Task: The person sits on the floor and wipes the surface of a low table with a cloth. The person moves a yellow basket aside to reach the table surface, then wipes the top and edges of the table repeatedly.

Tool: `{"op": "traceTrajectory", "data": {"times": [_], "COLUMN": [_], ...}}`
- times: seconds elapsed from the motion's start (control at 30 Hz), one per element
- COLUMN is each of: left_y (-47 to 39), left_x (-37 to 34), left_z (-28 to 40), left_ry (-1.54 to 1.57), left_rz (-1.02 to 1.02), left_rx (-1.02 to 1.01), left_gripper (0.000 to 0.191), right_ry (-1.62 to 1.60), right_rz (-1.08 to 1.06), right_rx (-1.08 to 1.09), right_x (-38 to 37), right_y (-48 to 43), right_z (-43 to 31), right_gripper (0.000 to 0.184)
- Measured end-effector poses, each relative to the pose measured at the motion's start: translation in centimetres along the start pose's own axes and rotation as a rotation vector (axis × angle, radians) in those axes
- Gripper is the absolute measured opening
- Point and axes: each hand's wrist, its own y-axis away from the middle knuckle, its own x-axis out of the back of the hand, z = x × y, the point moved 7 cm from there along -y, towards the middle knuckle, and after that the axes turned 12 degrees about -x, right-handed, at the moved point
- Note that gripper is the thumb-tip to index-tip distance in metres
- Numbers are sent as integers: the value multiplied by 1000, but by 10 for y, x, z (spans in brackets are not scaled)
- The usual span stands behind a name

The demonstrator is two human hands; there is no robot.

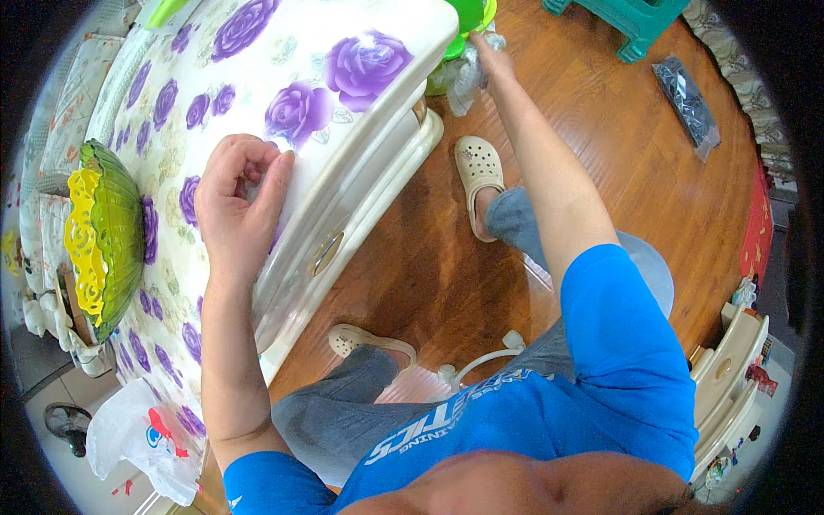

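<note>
My left hand (238,187) is over the near edge of a white table with a purple-rose cover (257,64). Its fingers curl loosely toward the palm, the thumb lies close to the index finger, and I see nothing held in it. At the top, my right hand (496,59) reaches down past the table's corner. It grips a crumpled, greyish-white cloth or thin wrap (465,84), whose material I cannot make out for certain. Close to that hand are bright green plastic containers (473,19), cut off by the picture's upper edge and partly hidden by the table.
A green leaf-shaped bowl with a yellow openwork rim (119,238) stands on the table's far side. A white plastic bag (138,438) lies at the lower left. On the wooden floor are a teal stool (634,26) and a dark plastic-wrapped package (685,103). A drawer handle (327,253) fronts the table.
</note>
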Motion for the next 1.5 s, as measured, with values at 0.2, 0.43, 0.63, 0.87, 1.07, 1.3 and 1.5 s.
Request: {"op": "traceTrajectory", "data": {"times": [0.2,0.43,0.63,0.87,1.07,1.3,1.5], "left_y": [2,4,-6,3,3,4,5], "left_x": [-3,0,-9,2,2,1,2], "left_z": [-2,4,4,1,-1,-5,-7], "left_ry": [2,-35,27,-19,-32,-60,-47], "left_rz": [-19,-34,-31,11,39,51,81], "left_rx": [-55,-37,-56,-61,-21,-58,-49], "left_gripper": [12,12,13,13,13,12,13], "right_ry": [71,589,268,554,305,-403,-594], "right_rz": [391,318,122,450,698,862,966], "right_rx": [166,-15,31,90,-107,-148,-246], "right_x": [53,43,68,110,243,297,264], "right_y": [-44,-17,-94,-34,4,80,133], "right_z": [-32,-109,-77,-38,7,30,37], "right_gripper": [95,79,90,103,94,95,75]}}
